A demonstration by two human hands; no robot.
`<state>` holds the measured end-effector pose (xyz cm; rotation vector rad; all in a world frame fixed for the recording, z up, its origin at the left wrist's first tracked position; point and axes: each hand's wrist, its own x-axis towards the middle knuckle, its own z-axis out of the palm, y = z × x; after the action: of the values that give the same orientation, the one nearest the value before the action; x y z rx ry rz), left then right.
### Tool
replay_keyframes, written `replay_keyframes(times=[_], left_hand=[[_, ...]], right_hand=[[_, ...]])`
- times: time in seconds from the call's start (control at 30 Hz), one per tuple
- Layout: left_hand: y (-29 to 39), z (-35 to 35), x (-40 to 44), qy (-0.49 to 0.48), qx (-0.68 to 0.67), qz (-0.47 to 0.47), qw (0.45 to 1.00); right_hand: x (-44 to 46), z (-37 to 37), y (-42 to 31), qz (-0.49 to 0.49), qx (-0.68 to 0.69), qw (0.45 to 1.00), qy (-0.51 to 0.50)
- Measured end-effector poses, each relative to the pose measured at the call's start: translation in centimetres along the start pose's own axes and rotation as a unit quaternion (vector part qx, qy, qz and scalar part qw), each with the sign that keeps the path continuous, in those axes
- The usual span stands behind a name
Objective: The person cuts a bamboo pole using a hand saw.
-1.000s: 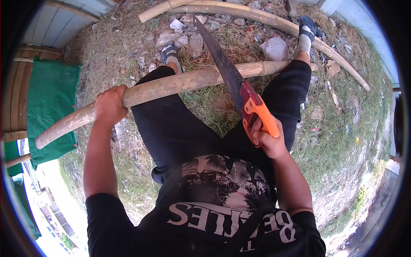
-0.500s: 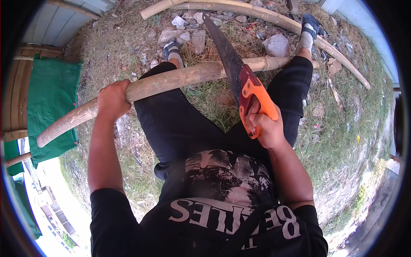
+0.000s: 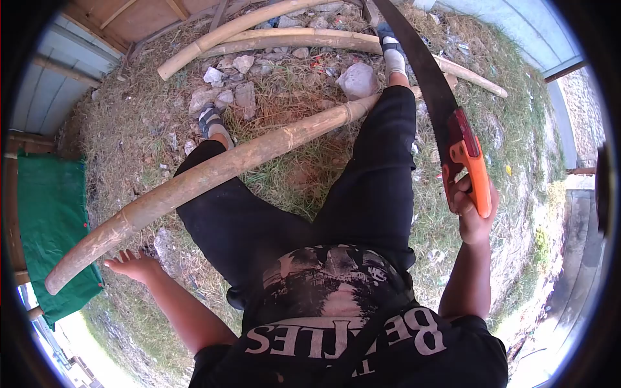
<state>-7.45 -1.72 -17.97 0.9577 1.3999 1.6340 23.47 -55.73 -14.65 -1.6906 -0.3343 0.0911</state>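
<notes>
A thick bamboo pole (image 3: pixel 213 165) lies slantwise across my thighs, its near end out to the left and its far end by my right shin. My left hand (image 3: pixel 136 266) is open with fingers spread, just below the pole and apart from it. Raised on the right, my right hand (image 3: pixel 475 207) is closed around the orange handle of a hand saw (image 3: pixel 440 90). The dark toothed blade points up and away, clear of the pole on my lap, and its tip reaches the top edge of the view.
More bamboo poles (image 3: pixel 239 32) lie on the ground ahead, past my feet. A pale rock (image 3: pixel 358 81) sits near my right foot, with smaller stones (image 3: pixel 244 97) to its left. A green sheet (image 3: pixel 52 226) hangs at left. Light blue metal walls (image 3: pixel 511 32) stand behind.
My left hand has let go of the bamboo pole and dropped below it. My right hand has carried the saw to the right, away from the pole. The view has shifted.
</notes>
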Motion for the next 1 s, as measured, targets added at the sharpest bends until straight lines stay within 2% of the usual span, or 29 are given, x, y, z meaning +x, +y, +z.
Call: replay_keyframes(times=[0.07,0.1,0.13,0.2,0.27,0.3,0.37,0.4,0.43,0.5,0.53,0.57,0.6,0.63,0.7,0.73,0.77,0.83,0.9,1.0], left_hand=[[-1.7,-0.5,4.4,-0.123,-0.244,-0.09,0.958],[-2.3,-0.2,6.5,-0.187,-0.359,-0.129,0.905],[-1.5,0.2,7.3,-0.207,-0.365,-0.109,0.901],[-1.1,0.9,8.6,-0.23,-0.391,-0.072,0.888],[0.4,2.2,9.3,-0.226,-0.4,-0.033,0.888],[0.5,1.8,10.5,-0.32,-0.444,-0.049,0.835],[-0.3,1.0,13.5,-0.497,-0.515,-0.083,0.693],[-0.1,1.0,14.0,-0.376,-0.481,-0.066,0.789],[-0.1,0.9,14.3,-0.392,-0.479,-0.065,0.783],[-0.2,0.3,14.8,-0.421,-0.477,-0.064,0.769],[0.7,0.8,13.2,-0.371,-0.458,-0.045,0.807],[0.7,0.8,13.4,-0.372,-0.462,-0.048,0.803],[0.6,0.3,13.8,-0.375,-0.465,-0.052,0.8],[0.5,0.1,14.0,-0.378,-0.469,-0.058,0.796],[0.5,-0.2,14.1,-0.362,-0.469,-0.063,0.803],[0.5,-0.3,14.3,-0.364,-0.474,-0.069,0.799],[0.5,-0.2,14.4,-0.365,-0.481,-0.073,0.794],[1.0,0.0,13.5,-0.385,-0.49,-0.079,0.778],[1.8,0.5,13.2,-0.414,-0.505,-0.081,0.753],[3.2,0.4,12.9,-0.399,-0.481,-0.058,0.778]], right_hand=[[0.6,-2.6,3.0,0.095,-0.06,0.992,0.05],[0.8,-3.9,5.4,0.141,-0.172,0.972,0.079],[0.5,-5.4,8.3,0.187,-0.283,0.935,0.109],[-1.3,-8.7,15.8,0.207,-0.432,0.869,0.126],[-4.0,-10.4,21.7,0.256,-0.513,0.813,0.105],[-5.6,-11.3,24.1,0.306,-0.5,0.804,0.1],[-9.2,-12.6,28.1,0.339,-0.525,0.775,0.092],[-10.7,-12.7,28.6,0.347,-0.526,0.775,0.043],[-11.7,-12.8,29.4,0.354,-0.526,0.773,-0.004],[-11.1,-14.7,31.3,0.398,-0.554,0.709,-0.183],[-5.6,-11.1,24.8,0.474,-0.546,0.63,-0.283],[-4.2,-13.3,28.1,0.383,-0.562,0.692,-0.24],[-0.4,-8.9,22.5,0.304,-0.585,0.735,-0.158],[2.8,-6.9,20.5,0.127,-0.534,0.829,-0.108],[8.9,1.3,13.6,-0.104,-0.443,0.884,-0.106],[10.8,5.5,10.6,-0.133,-0.388,0.899,-0.155],[12.2,9.2,9.0,-0.18,-0.388,0.874,-0.231],[14.6,15.3,9.7,-0.251,-0.353,0.846,-0.312],[16.7,19.1,13.4,-0.285,-0.452,0.773,-0.341],[18.9,23.0,16.6,-0.081,-0.468,0.721,-0.504]])
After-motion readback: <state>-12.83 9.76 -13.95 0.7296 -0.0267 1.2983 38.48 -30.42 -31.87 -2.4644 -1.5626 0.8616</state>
